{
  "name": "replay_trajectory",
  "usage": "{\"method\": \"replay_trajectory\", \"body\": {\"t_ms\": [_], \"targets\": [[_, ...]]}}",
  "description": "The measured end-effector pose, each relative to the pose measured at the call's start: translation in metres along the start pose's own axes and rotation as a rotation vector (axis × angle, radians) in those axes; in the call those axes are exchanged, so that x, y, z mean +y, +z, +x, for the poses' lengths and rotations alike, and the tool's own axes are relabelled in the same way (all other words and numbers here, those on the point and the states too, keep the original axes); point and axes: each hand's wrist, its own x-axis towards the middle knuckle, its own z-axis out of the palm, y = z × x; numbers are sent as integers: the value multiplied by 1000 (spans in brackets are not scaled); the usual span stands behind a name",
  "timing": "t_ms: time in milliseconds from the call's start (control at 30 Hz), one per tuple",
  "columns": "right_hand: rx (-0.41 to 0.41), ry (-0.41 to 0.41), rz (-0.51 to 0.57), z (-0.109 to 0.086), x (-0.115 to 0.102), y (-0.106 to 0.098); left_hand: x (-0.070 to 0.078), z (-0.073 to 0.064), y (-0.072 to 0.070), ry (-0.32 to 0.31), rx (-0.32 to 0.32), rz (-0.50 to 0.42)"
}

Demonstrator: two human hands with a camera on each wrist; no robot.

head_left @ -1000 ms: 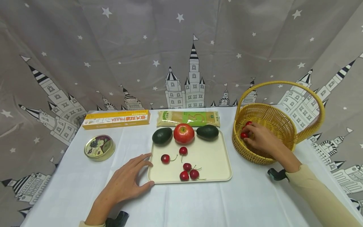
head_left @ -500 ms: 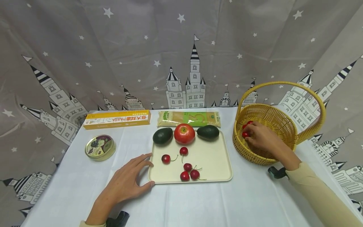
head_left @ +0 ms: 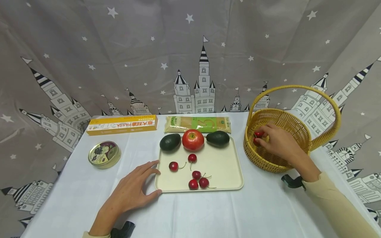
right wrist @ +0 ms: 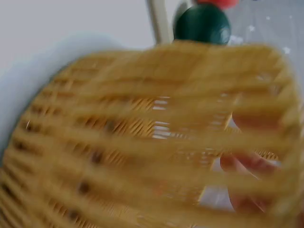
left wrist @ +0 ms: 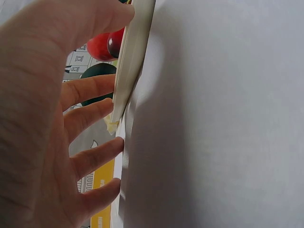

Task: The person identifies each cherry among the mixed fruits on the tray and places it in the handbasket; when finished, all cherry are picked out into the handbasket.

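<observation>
My right hand [head_left: 278, 140] reaches inside the yellow wicker basket [head_left: 300, 124], its thumb and forefinger pinching a red cherry [head_left: 258, 134]. A second cherry [head_left: 255, 142] shows just below the thumb side. In the right wrist view, the blurred basket wall [right wrist: 142, 128] covers most of that hand. My left hand [head_left: 132, 186] lies with spread fingers at the left edge of the cream tray [head_left: 226, 168], its fingertips right at the rim. On the tray are several cherries [head_left: 193, 184], a red tomato-like fruit [head_left: 193, 139] and two avocados [head_left: 170, 142] [head_left: 218, 138].
Behind the tray lies a green-and-clear noodle packet [head_left: 197, 124]. A yellow pasta box [head_left: 122, 125] and a round tin [head_left: 104, 154] stand at the left. The basket's tall handle [head_left: 297, 86] arches over the right forearm's side. A grey castle-print curtain [head_left: 134, 49] hangs behind the white-covered table.
My right hand has shifted slightly up and right within the basket, and the upper cherry now shows lower, between thumb and forefinger. My left hand stays at the tray's edge.
</observation>
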Motion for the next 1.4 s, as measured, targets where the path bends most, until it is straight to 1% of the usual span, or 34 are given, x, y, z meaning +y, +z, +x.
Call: {"method": "replay_trajectory", "body": {"t_ms": [133,267,400,600,700,800,1000,1133,1267,1400], "targets": [[81,-35,18,-4,-16,-2,0,-1,-1,0,2,-3],[155,-87,46,-9,-33,2,0,-1,-1,3,2,0],[180,-132,100,-16,-51,11,0,-1,-1,4,3,-1],[195,-258,142,-23,-78,27,0,-1,-1,8,6,-3],[172,-322,181,-27,-90,38,0,-1,-1,11,7,-4],[131,-358,234,-31,-101,49,0,-1,-1,10,5,-5],[10,-373,315,-37,-121,64,0,-1,-1,7,1,-1],[-64,-388,340,-39,-132,72,-1,-1,-1,17,10,-1],[-91,-412,348,-40,-139,81,-1,-1,-1,25,18,-6],[-108,-404,331,-40,-145,87,0,-2,-2,24,18,-12]]}}
